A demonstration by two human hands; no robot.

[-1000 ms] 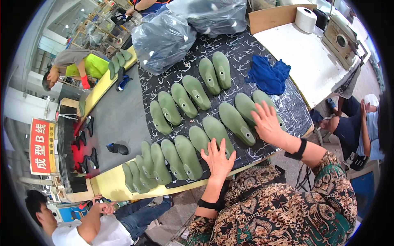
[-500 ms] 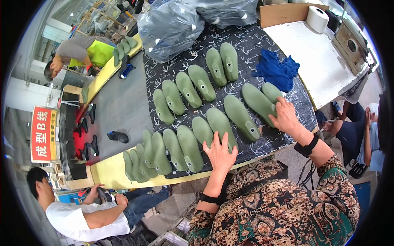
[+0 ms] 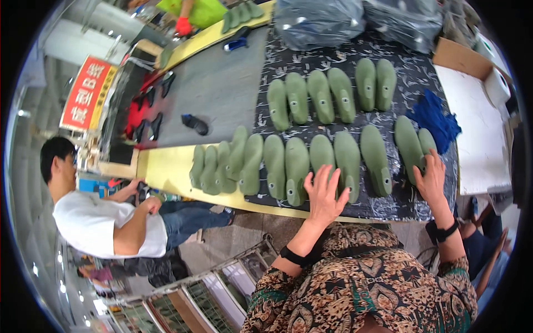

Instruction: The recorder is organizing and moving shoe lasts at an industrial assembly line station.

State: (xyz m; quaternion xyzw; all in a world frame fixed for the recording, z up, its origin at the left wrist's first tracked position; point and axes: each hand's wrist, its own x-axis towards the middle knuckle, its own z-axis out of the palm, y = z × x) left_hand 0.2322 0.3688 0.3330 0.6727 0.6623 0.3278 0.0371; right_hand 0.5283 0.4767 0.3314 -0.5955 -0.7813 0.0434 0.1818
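Olive-green shoe lasts lie in two rows on a black cloth with white marks. My left hand is open, fingers spread, over the heel ends of two near-row lasts: a last and its neighbour. At the right end of that row, my right hand is closed round the lower part of a last, which it hides. Its thumb lies beside a longer last. Between my hands rests another last. The far row includes a last.
A crumpled blue cloth lies beyond my right hand, near a white tabletop. Grey plastic bags stand at the back. A dark shoe sits on the grey belt. A person in white works at left.
The view has turned, so the table appears shifted right and the person at left higher. Both hands stay by the same lasts, which show no clear shift on the cloth.
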